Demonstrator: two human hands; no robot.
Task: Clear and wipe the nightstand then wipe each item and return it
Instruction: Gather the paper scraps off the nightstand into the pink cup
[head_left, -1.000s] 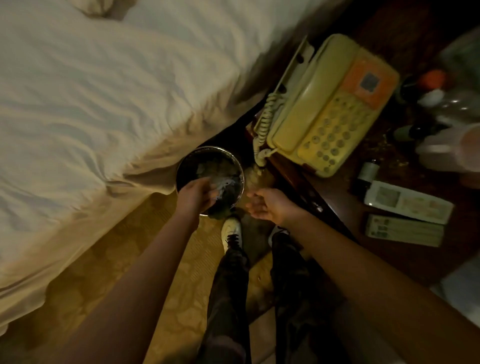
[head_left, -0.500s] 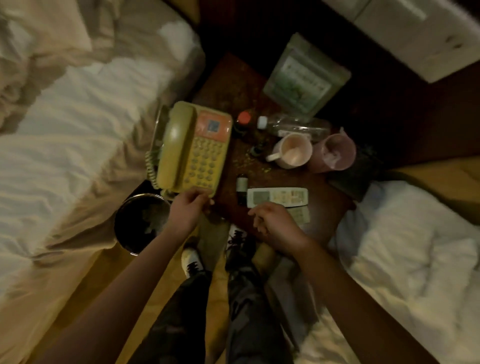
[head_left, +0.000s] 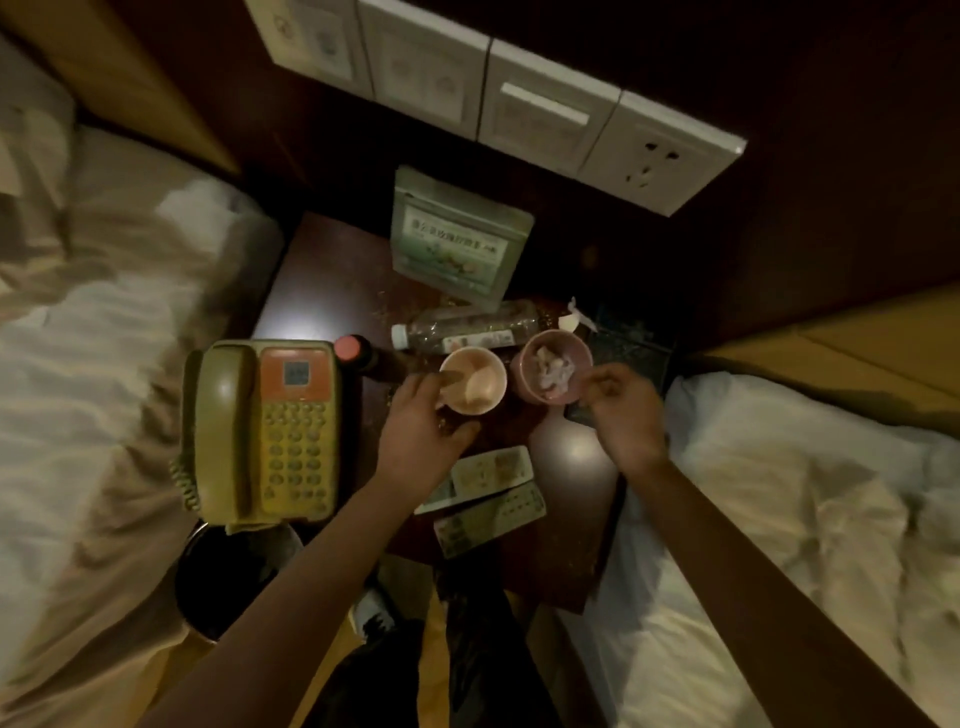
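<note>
Two cups (head_left: 475, 382) on nightstand (head_left: 322, 291) | crumbs scattered | left hand (head_left: 418, 431) touching one

phone (head_left: 267, 426) left, cups (head_left: 474, 380) right, on nightstand (head_left: 317, 291)

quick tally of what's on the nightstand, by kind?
Phone: 1
Cups: 2 — beige cup, pink cup
Remotes: 2 — upper remote, lower remote
Bottles: 2 — clear bottle, red-capped bottle
Pouch: 1
Total: 8
</note>
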